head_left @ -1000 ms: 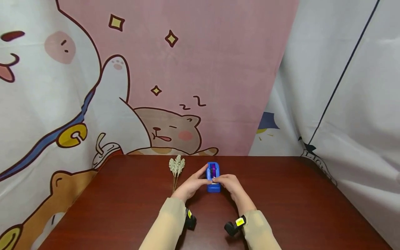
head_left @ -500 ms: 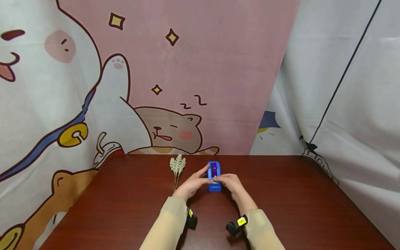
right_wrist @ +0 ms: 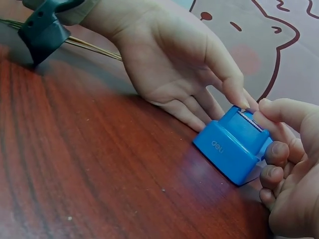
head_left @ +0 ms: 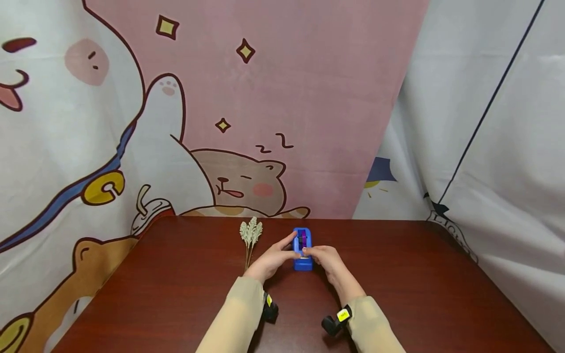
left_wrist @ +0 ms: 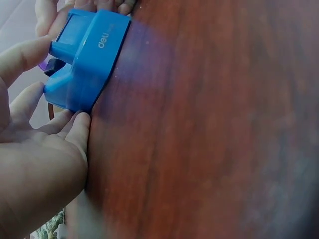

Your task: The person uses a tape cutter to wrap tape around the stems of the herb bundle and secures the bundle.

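A blue tape dispenser (head_left: 302, 265) marked "deli" stands upright on the table, holding a purple-cored roll (head_left: 302, 237). My left hand (head_left: 271, 260) holds its left side, the thumb reaching to the cutter end and the other fingers along the body. From the right, my right hand (head_left: 328, 259) has its thumb and forefinger together at the toothed cutter (right_wrist: 250, 121). Its other fingers curl by the dispenser's right side in the right wrist view. Any clear tape between the fingertips is too small to tell.
Pale dried flower sprigs (head_left: 251, 231) lie left of the dispenser, their stems running behind the left hand. The dark red-brown table (head_left: 419, 294) ends at a cartoon-printed cloth (head_left: 331, 147). Black cameras are worn on both wrists.
Both hands stay at the dispenser, with only slight shifts of the right fingers and wrist. The head view has tilted a little.
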A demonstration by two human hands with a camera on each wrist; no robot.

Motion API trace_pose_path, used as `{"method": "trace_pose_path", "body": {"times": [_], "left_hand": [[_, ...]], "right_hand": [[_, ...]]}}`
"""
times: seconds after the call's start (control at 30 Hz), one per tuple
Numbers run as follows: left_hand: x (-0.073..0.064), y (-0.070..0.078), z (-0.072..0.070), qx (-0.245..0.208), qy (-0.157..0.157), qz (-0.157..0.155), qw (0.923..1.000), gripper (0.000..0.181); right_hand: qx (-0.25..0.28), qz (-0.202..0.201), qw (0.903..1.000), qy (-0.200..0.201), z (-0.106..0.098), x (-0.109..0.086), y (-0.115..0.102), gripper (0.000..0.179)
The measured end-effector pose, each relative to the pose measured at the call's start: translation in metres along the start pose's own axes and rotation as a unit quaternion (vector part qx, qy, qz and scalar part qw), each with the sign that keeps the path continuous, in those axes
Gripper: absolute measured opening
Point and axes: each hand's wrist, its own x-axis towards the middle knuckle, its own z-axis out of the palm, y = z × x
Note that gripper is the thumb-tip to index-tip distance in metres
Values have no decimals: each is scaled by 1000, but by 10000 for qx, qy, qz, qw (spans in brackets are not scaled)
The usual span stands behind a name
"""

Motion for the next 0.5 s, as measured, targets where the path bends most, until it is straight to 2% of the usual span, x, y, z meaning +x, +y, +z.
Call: {"method": "trace_pose_path", "body": {"times": [0.03, 0.27, 0.5], "left_hand": [[-1, 1, 0, 8, 18, -7, 10000, 76], [-3, 0, -1, 51, 119, -40, 9999, 77], [-3, 3, 2, 61, 68, -63, 9999, 76]], "right_hand": [[-17, -15, 10000, 29, 0, 3, 4, 37], [-161, -199, 9994, -218, 1, -5, 4, 36], [-216, 107, 9997, 5, 1, -14, 4, 30]]}}
